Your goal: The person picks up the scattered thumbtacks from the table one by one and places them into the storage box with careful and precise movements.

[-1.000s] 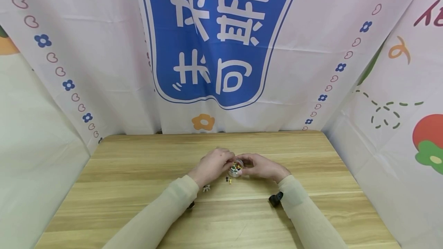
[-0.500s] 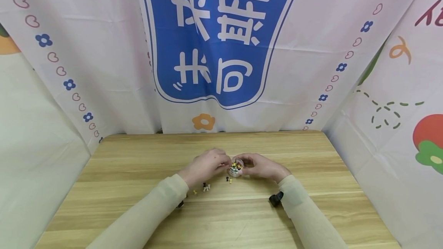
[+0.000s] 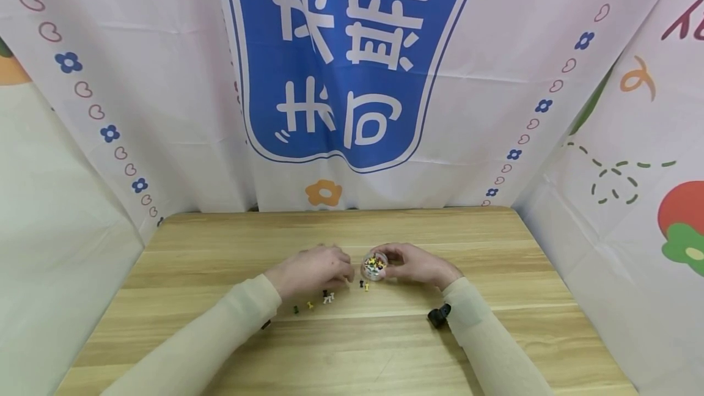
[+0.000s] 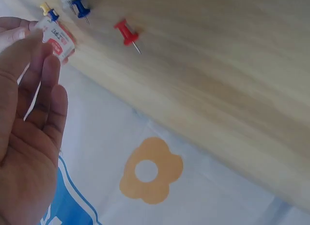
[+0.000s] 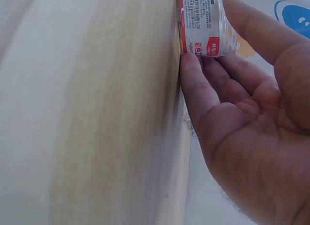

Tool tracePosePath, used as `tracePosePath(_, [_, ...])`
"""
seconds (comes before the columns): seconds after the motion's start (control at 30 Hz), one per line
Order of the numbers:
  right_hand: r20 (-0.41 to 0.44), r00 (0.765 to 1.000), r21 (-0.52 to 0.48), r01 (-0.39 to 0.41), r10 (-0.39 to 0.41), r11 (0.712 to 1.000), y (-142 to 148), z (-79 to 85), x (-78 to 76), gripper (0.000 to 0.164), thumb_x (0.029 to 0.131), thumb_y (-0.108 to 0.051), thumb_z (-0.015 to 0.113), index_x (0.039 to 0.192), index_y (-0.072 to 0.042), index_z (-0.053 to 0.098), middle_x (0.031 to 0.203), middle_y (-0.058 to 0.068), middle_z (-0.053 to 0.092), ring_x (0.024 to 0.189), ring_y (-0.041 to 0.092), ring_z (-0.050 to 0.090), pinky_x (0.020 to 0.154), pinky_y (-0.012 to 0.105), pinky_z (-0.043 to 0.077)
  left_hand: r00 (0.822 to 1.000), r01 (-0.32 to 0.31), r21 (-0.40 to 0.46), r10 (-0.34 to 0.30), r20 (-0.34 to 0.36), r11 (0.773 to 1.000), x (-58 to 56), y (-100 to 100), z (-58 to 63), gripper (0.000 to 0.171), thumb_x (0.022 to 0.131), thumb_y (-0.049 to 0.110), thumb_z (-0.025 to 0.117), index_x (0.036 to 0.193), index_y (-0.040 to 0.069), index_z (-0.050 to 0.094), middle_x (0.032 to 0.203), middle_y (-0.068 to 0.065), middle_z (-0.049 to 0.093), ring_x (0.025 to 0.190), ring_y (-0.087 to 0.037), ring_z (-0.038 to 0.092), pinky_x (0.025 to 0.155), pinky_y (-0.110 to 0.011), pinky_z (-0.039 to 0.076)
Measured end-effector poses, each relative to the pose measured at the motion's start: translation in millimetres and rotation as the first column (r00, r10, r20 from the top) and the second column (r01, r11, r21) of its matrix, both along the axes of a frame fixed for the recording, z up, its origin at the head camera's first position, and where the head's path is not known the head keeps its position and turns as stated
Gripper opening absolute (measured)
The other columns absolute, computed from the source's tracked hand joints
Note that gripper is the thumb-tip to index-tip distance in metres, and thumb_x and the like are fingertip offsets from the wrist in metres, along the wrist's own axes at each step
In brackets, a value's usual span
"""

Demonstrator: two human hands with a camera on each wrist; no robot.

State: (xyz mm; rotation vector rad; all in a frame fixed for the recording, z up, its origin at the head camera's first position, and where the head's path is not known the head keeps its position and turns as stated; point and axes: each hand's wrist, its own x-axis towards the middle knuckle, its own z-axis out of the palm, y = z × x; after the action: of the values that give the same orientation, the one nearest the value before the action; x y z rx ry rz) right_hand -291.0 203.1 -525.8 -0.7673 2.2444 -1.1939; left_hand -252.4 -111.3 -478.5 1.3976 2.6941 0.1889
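Observation:
My right hand (image 3: 415, 266) holds a clear round tub of push pins (image 3: 374, 266) by its side. In the right wrist view, thumb and fingers lie around its labelled wall (image 5: 201, 24). The tub stands upright with mixed-colour pins inside. Left of it, my left hand (image 3: 316, 269) hovers low over the table, fingers loosely bent, nothing seen between them. In the left wrist view, a red push pin (image 4: 127, 32) lies beside that hand; the head view hides it. A blue push pin (image 4: 81, 8) is farther off. Before the tub lie a dark pin (image 3: 361, 284) and a yellow pin (image 3: 366, 287).
More loose pins lie near the left wrist: white pins (image 3: 328, 298), a black pin (image 3: 325, 293), a yellow pin (image 3: 310, 305) and a green pin (image 3: 296, 310). The wooden table (image 3: 440, 231) ends at a printed curtain (image 3: 275, 188) behind.
My left hand has drawn away from the tub, moving left and slightly nearer. Yellow and green pins have come into sight beside its sleeve. My right hand and the tub stay in place.

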Motion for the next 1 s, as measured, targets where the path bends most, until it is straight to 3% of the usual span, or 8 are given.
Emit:
tracePosePath(0.13, [0.008,1.0,0.001,0.005,-0.005,1.0,0.3,-0.5,-0.1,0.061,0.113,-0.016,0.079,0.169,-0.004,0.059,0.161,0.019,0.072,0.147,0.033,0.068,0.126,0.044,0.054,1.0,0.005,-0.051,-0.003,0.031,0.999,1.2,-2.5,2.3,0.009,0.106,0.027,0.09,0.113,0.028,0.085,0.113,0.015,0.082,0.115,-0.008,0.074,0.112,-0.039,0.066])
tracePosePath(0.23, [0.011,1.0,0.002,0.008,-0.008,1.0,0.4,-0.4,-0.4,0.062,0.113,-0.016,0.079,0.17,-0.002,0.057,0.163,0.02,0.07,0.149,0.034,0.067,0.128,0.044,0.054,0.999,0.029,-0.083,-0.026,0.044,0.996,1.7,-3.5,2.8,0.01,0.104,0.03,0.093,0.108,0.028,0.084,0.107,0.016,0.081,0.102,-0.003,0.071,0.099,-0.031,0.066])
tracePosePath(0.43, [0.02,1.0,-0.004,0.008,-0.008,1.0,0.5,0.9,-1.0,0.061,0.114,-0.014,0.077,0.169,0.0,0.057,0.164,0.02,0.07,0.149,0.033,0.068,0.126,0.039,0.055,0.997,0.05,-0.111,-0.044,0.057,0.993,3.8,-5.3,2.3,0.019,0.103,0.028,0.094,0.096,0.024,0.078,0.092,0.011,0.076,0.08,-0.001,0.055,0.074,-0.023,0.052])
tracePosePath(1.0, [0.004,1.0,0.01,0.007,-0.007,1.0,-0.2,1.0,-0.2,0.061,0.114,-0.015,0.078,0.169,-0.001,0.057,0.165,0.02,0.069,0.151,0.036,0.067,0.131,0.051,0.052,0.999,0.031,-0.104,-0.027,0.035,0.994,3.2,-5.0,-10.0,0.015,0.105,0.019,0.091,0.096,0.022,0.081,0.092,0.012,0.079,0.081,-0.001,0.059,0.077,-0.022,0.057])
